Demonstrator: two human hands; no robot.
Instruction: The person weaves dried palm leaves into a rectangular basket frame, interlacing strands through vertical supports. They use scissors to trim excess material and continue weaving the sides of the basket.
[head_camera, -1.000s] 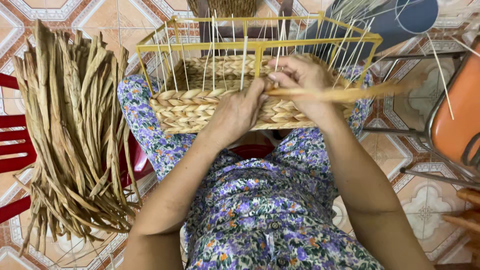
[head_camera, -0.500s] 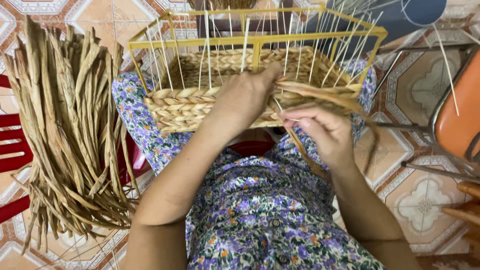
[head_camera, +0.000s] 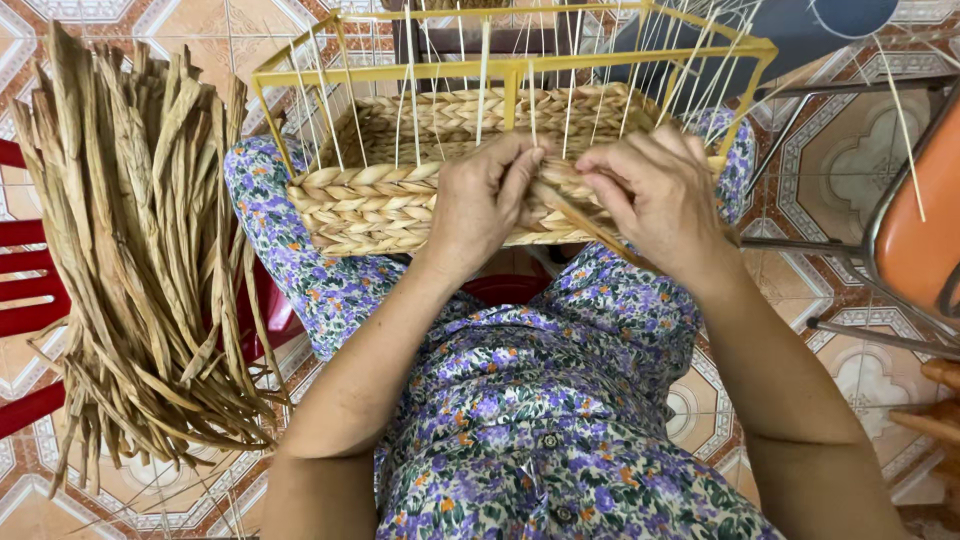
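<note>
Two hands plait a dried strand into the near wall of a half-woven basket (head_camera: 380, 205) held on the lap.

Well left of the basket, a bundle of dried leaf strips (head_camera: 130, 250) lies over a red stool (head_camera: 30, 300). On the basket's near wall, the left hand (head_camera: 485, 200) presses bent fingers together against the braid; just right of it, the right hand (head_camera: 655, 190) pinches a strand (head_camera: 590, 222) that slants down from the weave. A yellow frame (head_camera: 510, 70) with thin upright ribs rises above the basket. Far right of it stands an orange chair (head_camera: 920, 250).
</note>
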